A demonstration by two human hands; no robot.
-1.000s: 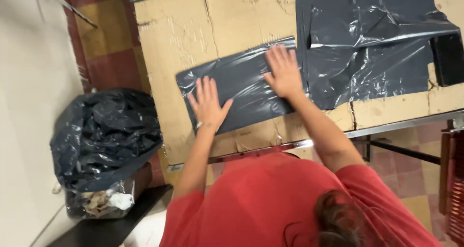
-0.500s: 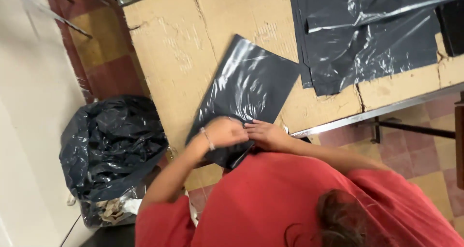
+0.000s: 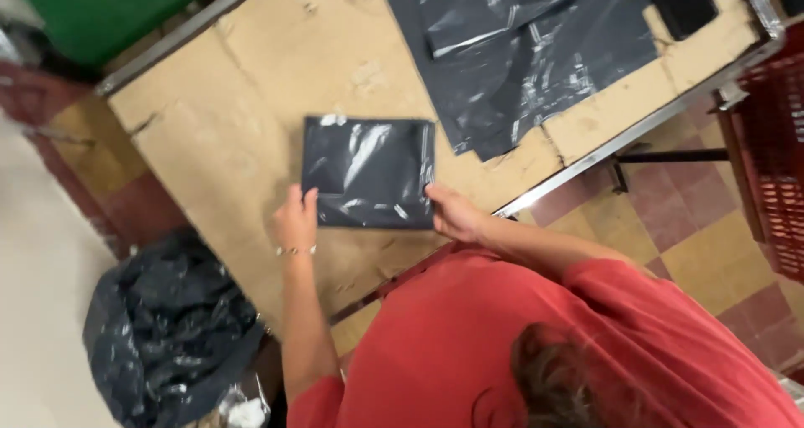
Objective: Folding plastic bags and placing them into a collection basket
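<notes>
A black plastic bag [image 3: 368,172], folded into a small shiny rectangle, lies flat on the cardboard-covered table [image 3: 226,135]. My left hand [image 3: 295,219], with a bracelet at the wrist, has its fingers on the bag's near left corner. My right hand [image 3: 452,213] grips the near right corner, thumb on top of the plastic. Both forearms reach out from my red shirt over the table's near edge.
A pile of unfolded black plastic bags [image 3: 536,51] lies at the far right of the table. A stuffed black rubbish bag [image 3: 167,336] stands on the floor at the left. A red crate [image 3: 775,160] is at the right, a green bin [image 3: 100,9] beyond the table.
The bag, a long strip under my flat hands a second ago, has been folded up into a compact rectangle. My hands now hold its near corners.
</notes>
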